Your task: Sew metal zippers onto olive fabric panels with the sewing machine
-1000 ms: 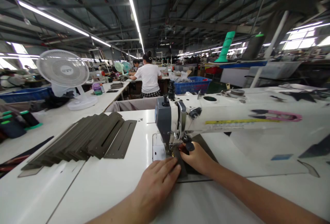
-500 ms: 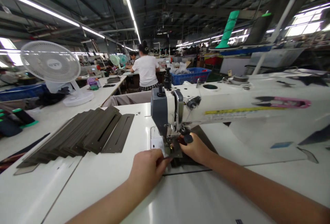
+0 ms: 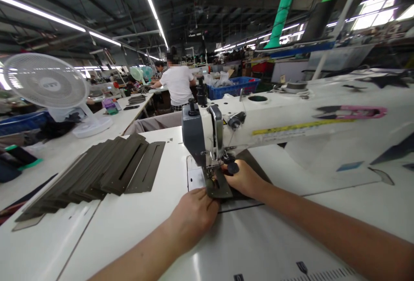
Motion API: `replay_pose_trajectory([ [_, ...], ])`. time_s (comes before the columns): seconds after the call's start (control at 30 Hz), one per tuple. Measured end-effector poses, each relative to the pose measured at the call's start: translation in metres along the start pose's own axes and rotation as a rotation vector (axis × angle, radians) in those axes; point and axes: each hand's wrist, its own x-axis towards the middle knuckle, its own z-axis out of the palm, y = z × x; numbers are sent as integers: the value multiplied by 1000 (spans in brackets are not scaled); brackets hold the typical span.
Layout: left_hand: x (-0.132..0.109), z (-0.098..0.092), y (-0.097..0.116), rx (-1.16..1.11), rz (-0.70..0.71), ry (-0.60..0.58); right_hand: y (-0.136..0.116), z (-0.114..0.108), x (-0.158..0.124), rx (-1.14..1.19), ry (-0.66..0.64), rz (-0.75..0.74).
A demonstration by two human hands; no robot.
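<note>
A dark olive-grey slotted panel [image 3: 220,191] lies under the needle area of a white sewing machine [image 3: 284,119]. My left hand [image 3: 198,213] is closed on the panel's near left edge, fingers bent together. At its right side, my right hand [image 3: 246,179] grips the panel close to the presser foot; its fingertips are partly hidden behind a dark round knob [image 3: 231,168]. Another dark sheet [image 3: 255,167] lies beneath and behind the right hand. Left of the machine, a fanned stack of similar slotted panels [image 3: 93,167] rests on the table.
A white fan [image 3: 48,83] stands at the left on the tabletop [image 3: 129,233], near dark thread spools [image 3: 19,155]. Pink-handled thread snips [image 3: 352,112] lie against the machine arm. Farther back are a blue crate [image 3: 233,88] and a person in a white shirt [image 3: 177,83].
The view has shifted slightly right. The panel's near end has turned and shows flatter under the needle, and my left hand has moved a little right and toward me with it.
</note>
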Motion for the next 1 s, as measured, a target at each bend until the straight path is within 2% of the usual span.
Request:
replay_pose_trajectory([
  [0.2, -2, 5, -4, -40, -28, -1, -2, 0, 3, -275, 35, -30],
  [0.47, -5, 10, -7, -17, -17, -3, -5, 10, 2, -612, 101, 107],
  [0.7, -5, 9, -7, -12, -3, -16, -14, 16, 4, -683, 155, 247],
  [1.0, -4, 10, -6, -5, -16, 22, -14, 12, -1, -721, 109, 183],
])
